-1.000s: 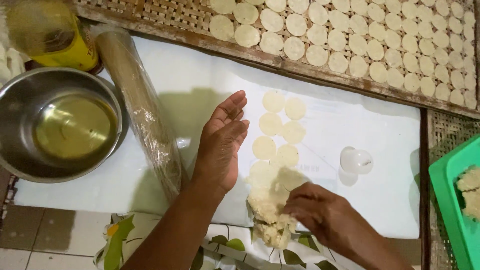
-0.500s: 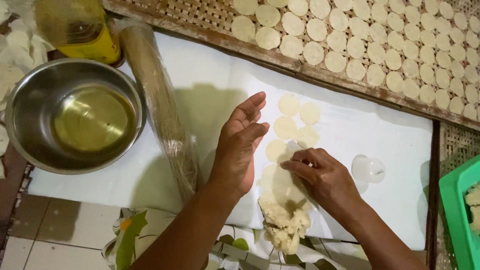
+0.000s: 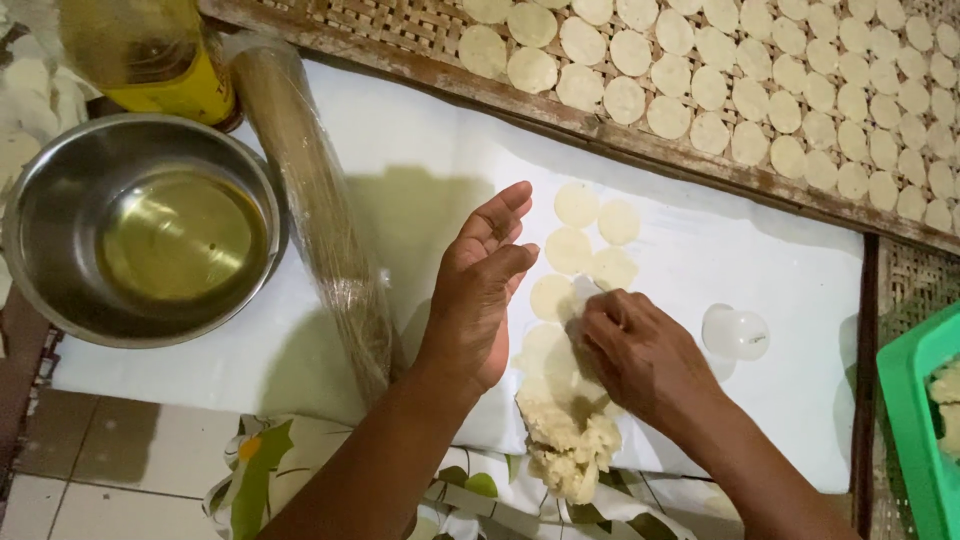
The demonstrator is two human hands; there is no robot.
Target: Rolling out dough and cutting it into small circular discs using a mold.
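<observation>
Left hand (image 3: pixel 478 290) stands on edge on the white sheet (image 3: pixel 780 270), palm turned toward the dough, fingers straight and released, grasping nothing; it has held that pose over the last second. Right hand (image 3: pixel 640 350) has moved up from the near end of the dough scraps (image 3: pixel 565 440) and now lies knuckles-up over the flattened dough, fingers curled at the edge of a cut round; whether they pinch anything I cannot tell, the tips being hidden. Dough discs (image 3: pixel 590 235) lie in a small cluster on the sheet just beyond the right hand, between the two hands' fingertips; the nearest ones are now partly covered by the right hand. Clear round cutter (image 3: pixel 735 333) rests on the sheet to the right, near the right hand, apart from it, unmoved. Wrapped rolling pin (image 3: pixel 320 230) lies left of the left hand; steel bowl (image 3: pixel 60 200) of oil beside it; woven tray (image 3: pixel 400 30) of rows of rounds across the top; green basket (image 3: pixel 915 420) at the right edge.
</observation>
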